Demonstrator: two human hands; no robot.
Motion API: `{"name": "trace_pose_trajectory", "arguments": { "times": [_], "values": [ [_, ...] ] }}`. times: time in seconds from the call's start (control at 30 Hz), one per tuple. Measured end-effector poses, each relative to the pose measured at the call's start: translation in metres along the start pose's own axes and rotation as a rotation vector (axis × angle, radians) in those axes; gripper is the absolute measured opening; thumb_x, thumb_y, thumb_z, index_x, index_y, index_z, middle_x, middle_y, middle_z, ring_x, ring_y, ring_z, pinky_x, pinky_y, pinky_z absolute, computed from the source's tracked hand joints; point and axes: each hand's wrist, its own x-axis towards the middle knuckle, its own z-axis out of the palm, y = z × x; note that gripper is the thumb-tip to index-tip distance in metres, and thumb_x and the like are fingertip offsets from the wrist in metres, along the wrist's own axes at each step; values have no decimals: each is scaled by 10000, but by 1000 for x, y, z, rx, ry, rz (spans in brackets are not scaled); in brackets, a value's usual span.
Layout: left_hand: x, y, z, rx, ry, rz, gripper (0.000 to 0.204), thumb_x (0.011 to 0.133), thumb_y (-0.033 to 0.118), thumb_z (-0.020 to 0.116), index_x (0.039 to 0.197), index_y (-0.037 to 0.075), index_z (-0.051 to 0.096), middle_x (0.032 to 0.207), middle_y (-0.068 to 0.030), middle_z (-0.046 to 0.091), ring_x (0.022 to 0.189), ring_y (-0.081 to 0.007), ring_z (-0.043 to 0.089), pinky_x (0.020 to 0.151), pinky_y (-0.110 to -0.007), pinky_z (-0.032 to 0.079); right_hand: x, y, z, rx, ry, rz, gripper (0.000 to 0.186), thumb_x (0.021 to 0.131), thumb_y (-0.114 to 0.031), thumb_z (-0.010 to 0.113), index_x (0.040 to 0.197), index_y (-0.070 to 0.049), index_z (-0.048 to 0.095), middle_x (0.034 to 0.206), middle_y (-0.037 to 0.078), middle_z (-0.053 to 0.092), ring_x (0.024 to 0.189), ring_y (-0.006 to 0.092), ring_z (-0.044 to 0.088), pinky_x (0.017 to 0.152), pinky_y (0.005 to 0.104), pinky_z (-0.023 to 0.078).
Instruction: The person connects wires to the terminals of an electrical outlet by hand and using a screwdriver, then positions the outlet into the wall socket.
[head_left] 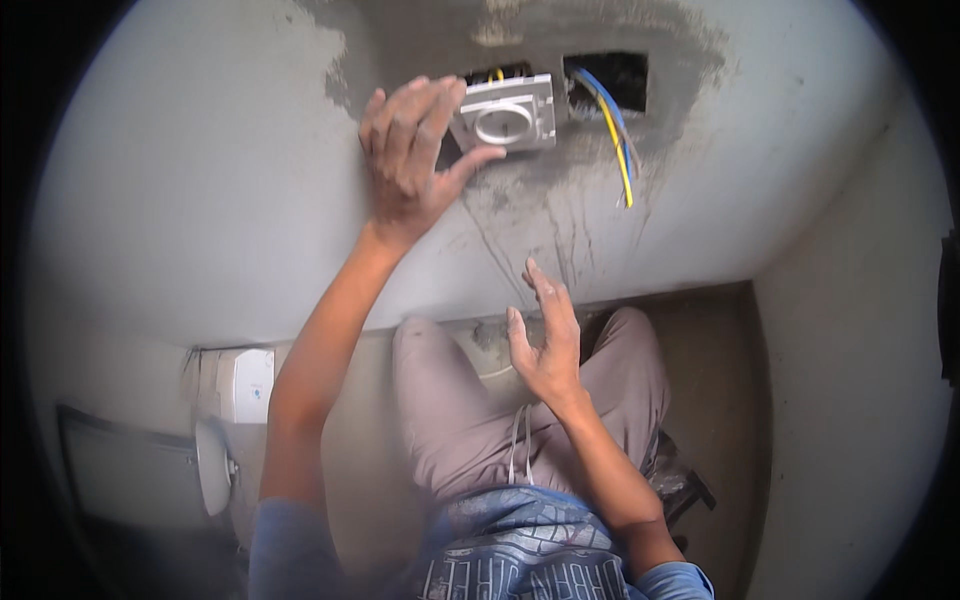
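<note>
We saw the left hand (410, 160) raised against the grey wall (200, 200), its fingers and thumb closed around the left edge of a white socket plate (505, 112). The plate, square with a round recess in its middle, sat over the left of 2 rectangular openings cut into the wall, tilted slightly and not flush; a dark gap showed behind its upper and left edges, where a bit of yellow wire (497, 74) peeked out above it.

Just beside the plate on its right, the second opening (615, 82) stood uncovered and dark. From it hung loose wires (618, 150), 1 blue and 1 yellow with a paler one alongside, trailing down over the wall. The plaster around both openings was rough, darker grey and streaked downward.

The right hand (545, 340) hung lower, well apart from the plate, open with fingers spread and holding nothing, above the person's knees in pale trousers (450, 420).

At the lower left, near the floor, we noticed a small white box (250, 385) against the base of the wall and a white rounded object (212, 465) below it; what that object was we could not tell.
</note>
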Motion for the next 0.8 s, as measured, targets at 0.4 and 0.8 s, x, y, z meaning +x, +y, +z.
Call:
{"name": "trace_pose_trajectory", "arguments": {
  "times": [0.4,0.8],
  "values": [
    [18,19,-12,-328,-20,-260,664,831,251,838,1385,53,531,1204,-94,632,1101,-216,617,976,-381,498,7,7,-12,123,-35,-21,482,886,-12,614,1365,-8,558,1123,224,640,1025,362,645,927,406,499],
    [33,55,-31,-903,-74,-915,427,900,75,750,1246,-18,517,1119,-124,638,988,-162,652,824,-294,565,167,-59,-9,13,359,-361,372,808,2,664,1166,31,566,1069,193,570,1001,359,559,892,443,462]
  ]
}}
